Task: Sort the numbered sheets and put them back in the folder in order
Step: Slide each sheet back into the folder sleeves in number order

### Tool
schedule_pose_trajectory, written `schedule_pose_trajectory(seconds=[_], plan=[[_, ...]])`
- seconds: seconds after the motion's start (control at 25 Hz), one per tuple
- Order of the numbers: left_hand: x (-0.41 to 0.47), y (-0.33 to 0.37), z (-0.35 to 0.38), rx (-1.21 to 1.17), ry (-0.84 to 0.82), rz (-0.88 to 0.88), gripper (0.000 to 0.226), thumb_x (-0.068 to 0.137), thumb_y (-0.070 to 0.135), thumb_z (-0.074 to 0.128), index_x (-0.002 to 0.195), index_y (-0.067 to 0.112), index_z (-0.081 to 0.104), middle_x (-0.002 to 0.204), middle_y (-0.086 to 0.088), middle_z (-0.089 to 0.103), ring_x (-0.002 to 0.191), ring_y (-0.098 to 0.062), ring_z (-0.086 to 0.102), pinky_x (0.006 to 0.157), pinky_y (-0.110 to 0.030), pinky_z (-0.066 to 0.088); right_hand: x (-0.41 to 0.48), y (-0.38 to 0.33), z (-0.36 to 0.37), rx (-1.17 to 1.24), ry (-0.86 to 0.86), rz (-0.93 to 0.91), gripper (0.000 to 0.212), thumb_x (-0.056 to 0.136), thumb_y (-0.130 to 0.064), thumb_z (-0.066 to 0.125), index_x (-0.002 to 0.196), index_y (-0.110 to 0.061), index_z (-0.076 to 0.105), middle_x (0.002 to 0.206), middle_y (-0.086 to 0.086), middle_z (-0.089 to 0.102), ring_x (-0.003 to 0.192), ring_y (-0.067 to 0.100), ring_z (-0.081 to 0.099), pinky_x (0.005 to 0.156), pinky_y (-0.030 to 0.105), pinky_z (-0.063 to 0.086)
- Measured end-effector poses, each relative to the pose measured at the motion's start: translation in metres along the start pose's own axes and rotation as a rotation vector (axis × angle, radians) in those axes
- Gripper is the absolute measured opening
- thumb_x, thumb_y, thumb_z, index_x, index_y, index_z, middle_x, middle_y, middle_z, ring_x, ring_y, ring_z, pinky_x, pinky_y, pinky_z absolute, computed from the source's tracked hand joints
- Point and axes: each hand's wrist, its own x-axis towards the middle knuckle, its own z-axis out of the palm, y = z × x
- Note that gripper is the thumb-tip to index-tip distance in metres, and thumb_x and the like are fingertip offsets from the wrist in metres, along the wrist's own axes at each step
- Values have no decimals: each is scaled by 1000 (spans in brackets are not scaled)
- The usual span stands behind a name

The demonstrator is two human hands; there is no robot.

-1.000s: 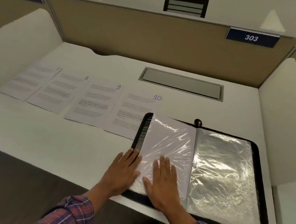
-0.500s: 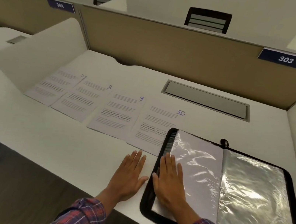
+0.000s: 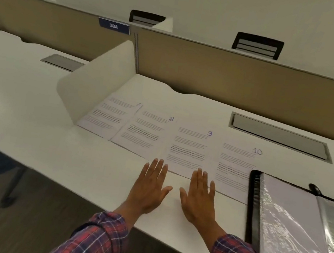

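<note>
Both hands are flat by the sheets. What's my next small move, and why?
Probably move the left hand over to sheet 7 and lift it. It bears the lowest number in the row, the folder lies open on the right, and the right hand, like the left, lies flat holding nothing by sheet 9.

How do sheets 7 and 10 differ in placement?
At the row's left end, sheet 7 lies against the white divider; sheet 10 is at the right end, meeting the edge of the folder. The right hand is nearer sheet 10 than sheet 7. Both lie flat, face up.
</note>
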Motion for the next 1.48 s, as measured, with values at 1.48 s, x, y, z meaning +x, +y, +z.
schedule_pose_trajectory(seconds=[1.48], plan=[[115,-423,-10,-135,-98,122,60,100,52,38,141,13,59,144,-12,61,132,-37,58,100,-54,50,214,-371,48,365,134,270,73,103,-59,35,157,-9,41,162,12,41,151,29,36,121,46,29]])
